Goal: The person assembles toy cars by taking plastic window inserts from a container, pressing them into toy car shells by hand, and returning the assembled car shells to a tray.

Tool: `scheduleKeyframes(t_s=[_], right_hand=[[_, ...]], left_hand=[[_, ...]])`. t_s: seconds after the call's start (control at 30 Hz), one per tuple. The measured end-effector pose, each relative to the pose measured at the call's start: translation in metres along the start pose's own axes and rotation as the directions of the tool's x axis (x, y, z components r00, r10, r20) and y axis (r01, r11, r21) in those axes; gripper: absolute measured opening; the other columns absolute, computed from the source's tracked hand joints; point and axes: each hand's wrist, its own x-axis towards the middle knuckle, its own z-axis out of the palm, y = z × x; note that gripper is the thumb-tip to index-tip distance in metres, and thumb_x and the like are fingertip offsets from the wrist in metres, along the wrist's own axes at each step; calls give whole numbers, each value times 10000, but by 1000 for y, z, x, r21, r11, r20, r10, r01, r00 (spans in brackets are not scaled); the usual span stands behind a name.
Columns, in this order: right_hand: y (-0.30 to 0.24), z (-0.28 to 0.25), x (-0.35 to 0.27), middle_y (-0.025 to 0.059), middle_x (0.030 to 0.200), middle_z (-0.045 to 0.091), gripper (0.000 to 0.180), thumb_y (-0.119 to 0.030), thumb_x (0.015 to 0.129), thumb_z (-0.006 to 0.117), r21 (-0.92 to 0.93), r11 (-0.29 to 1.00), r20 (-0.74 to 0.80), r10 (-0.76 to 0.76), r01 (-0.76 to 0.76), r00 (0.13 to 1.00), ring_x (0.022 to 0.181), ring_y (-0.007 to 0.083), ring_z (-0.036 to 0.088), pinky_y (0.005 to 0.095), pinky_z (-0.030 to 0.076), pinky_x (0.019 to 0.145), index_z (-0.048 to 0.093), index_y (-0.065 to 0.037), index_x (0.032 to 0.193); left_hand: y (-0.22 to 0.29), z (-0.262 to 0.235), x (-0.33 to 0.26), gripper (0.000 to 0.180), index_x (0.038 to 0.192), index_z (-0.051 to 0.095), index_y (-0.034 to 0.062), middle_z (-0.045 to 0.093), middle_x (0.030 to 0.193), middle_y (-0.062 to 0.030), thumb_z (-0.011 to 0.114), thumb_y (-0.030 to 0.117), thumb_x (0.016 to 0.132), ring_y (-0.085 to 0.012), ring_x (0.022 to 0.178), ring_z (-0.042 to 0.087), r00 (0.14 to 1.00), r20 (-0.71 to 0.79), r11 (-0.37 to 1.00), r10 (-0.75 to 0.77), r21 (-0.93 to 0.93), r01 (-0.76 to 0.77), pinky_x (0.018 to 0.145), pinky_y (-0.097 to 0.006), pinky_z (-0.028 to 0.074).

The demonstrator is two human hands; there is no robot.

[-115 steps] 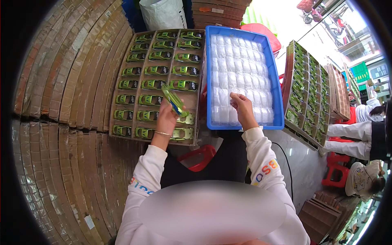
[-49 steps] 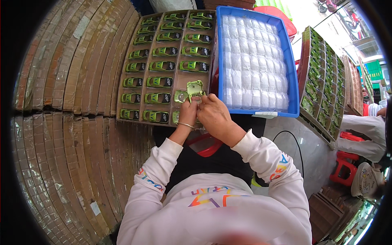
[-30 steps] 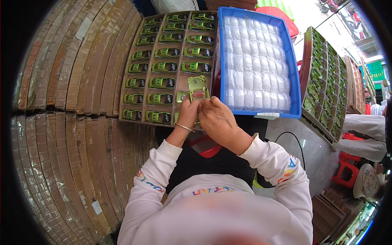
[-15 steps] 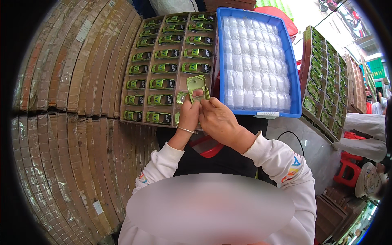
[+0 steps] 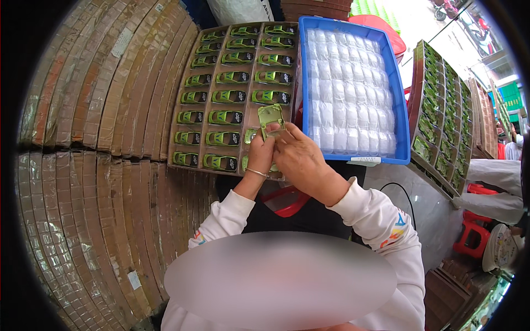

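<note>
A light green toy car body shell is held up in front of me, its hollow underside showing. My left hand, with a bangle at the wrist, grips its lower left edge, thumb against the inside. My right hand has its fingers bent over the lower right end of the same shell; they hide that end, and any small part there cannot be made out. Beneath the hands lies a brown divided tray with columns of green and black toy car bodies.
To the right of the tray is a blue crate filled with rows of white wrapped pieces. Stacked brown trays wall off the left side. Another loaded tray leans at the right, near a red stool.
My right fingers have shifted from the shell's right side onto its lower end. The view has moved slightly, so the surroundings sit a little lower and further right.
</note>
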Motion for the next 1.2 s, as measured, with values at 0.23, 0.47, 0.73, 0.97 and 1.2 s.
scheduleKeyframes(t_s=[0.23,0.47,0.73,0.97,1.2], right_hand=[[19,-2,-8,68,920,643,249,-64,782,660,708,647,-114,502,-284,858,926,221,622,374,467,877,662,-36,1029],[4,35,-3,167,966,575,344,-48,777,657,955,127,125,643,-266,755,771,332,606,420,494,700,591,-9,1113],[-9,69,3,128,925,527,369,6,731,682,943,172,89,691,-283,718,777,269,570,341,466,689,586,6,1088],[-8,86,-5,160,987,556,450,-7,743,673,882,254,199,562,-396,803,844,371,581,411,490,740,571,-26,1181],[49,87,-51,77,998,617,459,-24,820,679,939,70,207,664,-335,719,675,138,583,282,494,638,580,-76,1265]], left_hand=[[27,-6,-6,387,1252,513,11,615,1111,-101,483,-7,867,-158,947,609,986,74,984,-151,-89,157,777,-273,513],[15,-4,-13,471,1280,483,-2,581,1145,-70,477,-58,813,-147,976,586,989,105,989,105,96,-115,826,-272,494],[15,-2,-17,439,1264,466,6,622,1059,-110,495,-44,829,-186,902,637,982,87,912,166,365,-186,731,-331,556],[-26,-35,1,411,1232,485,22,654,1088,-188,539,-10,826,-303,978,660,979,105,789,176,580,-204,779,-385,536],[-32,-89,82,345,1146,560,89,654,1132,-156,536,20,809,-360,988,638,956,21,576,292,795,-193,803,-423,506]])
